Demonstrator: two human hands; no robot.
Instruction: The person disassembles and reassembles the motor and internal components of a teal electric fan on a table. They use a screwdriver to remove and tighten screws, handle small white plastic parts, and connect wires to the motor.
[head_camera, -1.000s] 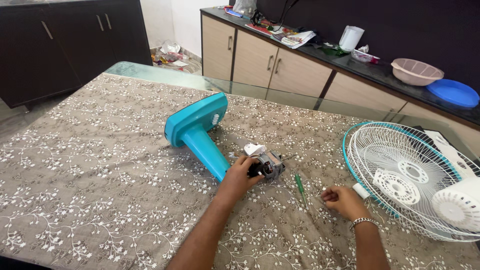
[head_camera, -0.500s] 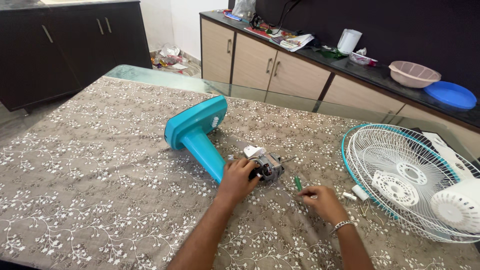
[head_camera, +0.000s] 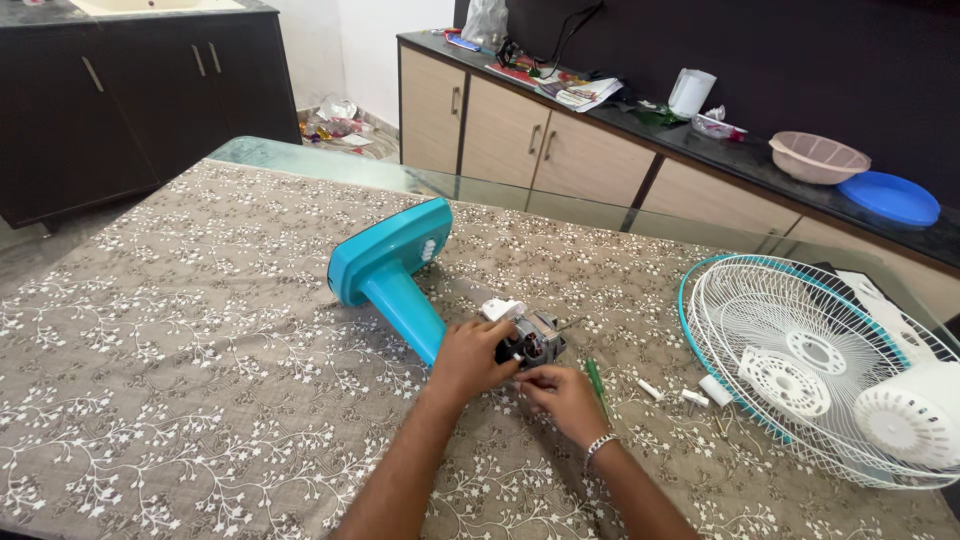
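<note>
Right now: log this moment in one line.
left hand: grips fan motor | right hand: touches motor | screwdriver: on table

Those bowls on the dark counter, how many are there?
2. A pinkish basket-like bowl stands on the counter at the far right; a flat blue one lies just right of it, touching or nearly so. Clutter further left could hide others.

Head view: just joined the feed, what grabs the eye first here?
The teal fan stand lies on its side mid-table, and both hands meet at the bare fan motor at its neck: the left hand grips it, the right hand touches it from below. At the right edge lies a white wire fan guard, with a green screwdriver and small white parts between.
</note>
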